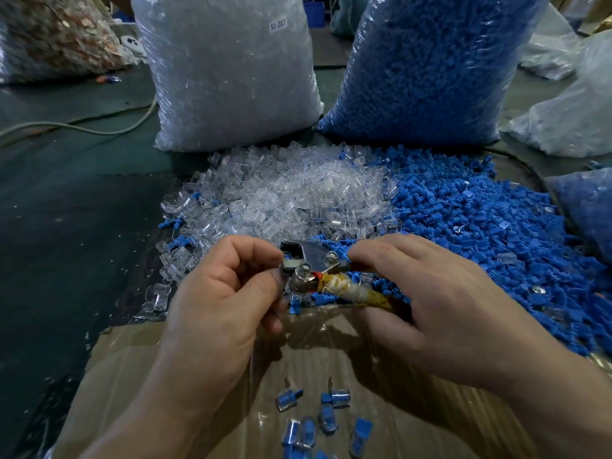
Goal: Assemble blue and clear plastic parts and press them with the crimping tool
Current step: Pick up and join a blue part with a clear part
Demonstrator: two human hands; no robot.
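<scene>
A metal crimping tool (313, 264) with a tape-wrapped handle (354, 291) is held over the near edge of the part piles. My right hand (427, 303) grips its handles. My left hand (222, 299) pinches at the tool's jaw end, its fingertips hiding whatever part sits there. A heap of loose clear parts (284, 193) lies just beyond the tool, and a heap of loose blue parts (490, 220) spreads to the right. Several assembled blue-and-clear pieces (326, 422) lie on the cardboard sheet (139, 376) below my hands.
Two tall plastic sacks stand behind the heaps: one of clear parts (228, 71), one of blue parts (427, 64). More bags (569, 104) sit at the far right, another (49, 34) at the far left. A cable (82, 127) runs across the dark floor mat at left.
</scene>
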